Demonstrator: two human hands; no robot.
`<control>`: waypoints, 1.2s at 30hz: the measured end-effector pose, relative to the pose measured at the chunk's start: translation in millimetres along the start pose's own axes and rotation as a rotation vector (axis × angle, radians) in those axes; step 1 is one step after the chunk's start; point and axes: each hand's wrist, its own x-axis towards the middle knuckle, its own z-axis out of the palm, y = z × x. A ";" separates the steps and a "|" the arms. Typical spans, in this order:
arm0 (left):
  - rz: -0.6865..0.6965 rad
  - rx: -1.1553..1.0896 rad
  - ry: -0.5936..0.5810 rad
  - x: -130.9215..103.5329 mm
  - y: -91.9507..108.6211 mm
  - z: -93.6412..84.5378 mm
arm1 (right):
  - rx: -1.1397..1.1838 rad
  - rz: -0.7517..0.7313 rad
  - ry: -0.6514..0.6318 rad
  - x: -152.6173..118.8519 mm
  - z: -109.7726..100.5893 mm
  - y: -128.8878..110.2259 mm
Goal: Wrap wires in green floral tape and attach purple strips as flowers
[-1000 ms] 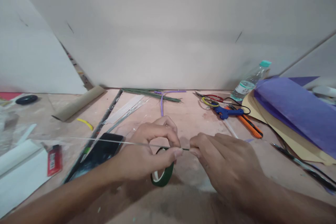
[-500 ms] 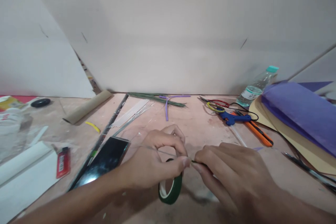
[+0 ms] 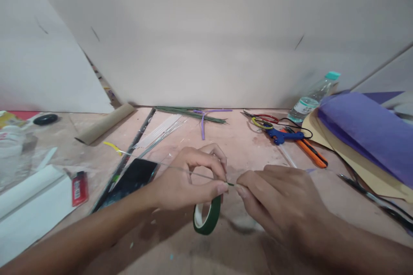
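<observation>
My left hand (image 3: 190,180) pinches a thin wire (image 3: 201,175) between thumb and forefinger. The wire runs back leftward over the hand. A roll of green tape (image 3: 207,217) hangs just under the left fingertips. My right hand (image 3: 280,197) is closed on the green-wrapped end (image 3: 231,184) of the wire, a short gap from the left fingertips. Green stems (image 3: 193,114) and a purple strip (image 3: 203,126) lie at the back of the table.
Scissors (image 3: 263,121), a blue-handled tool (image 3: 280,135), an orange cutter (image 3: 311,153) and a bottle (image 3: 305,105) lie or stand right. Purple sheets (image 3: 361,129) are beyond. A phone (image 3: 134,178), cardboard tube (image 3: 106,124) and red lighter (image 3: 79,189) are left.
The view has shifted slightly, so the table items sit higher. The gap between my hands has widened, showing a short green-wrapped section. More of the wire now shows to the left.
</observation>
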 end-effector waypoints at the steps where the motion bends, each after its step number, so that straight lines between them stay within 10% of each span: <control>1: -0.002 -0.010 -0.001 0.2 0.0 0.1 | -0.002 0.002 -0.003 0.1 -0.7 -0.2; 36: -0.099 0.019 0.017 3.0 0.0 -0.8 | -0.078 0.123 0.019 2.3 -7.3 -2.9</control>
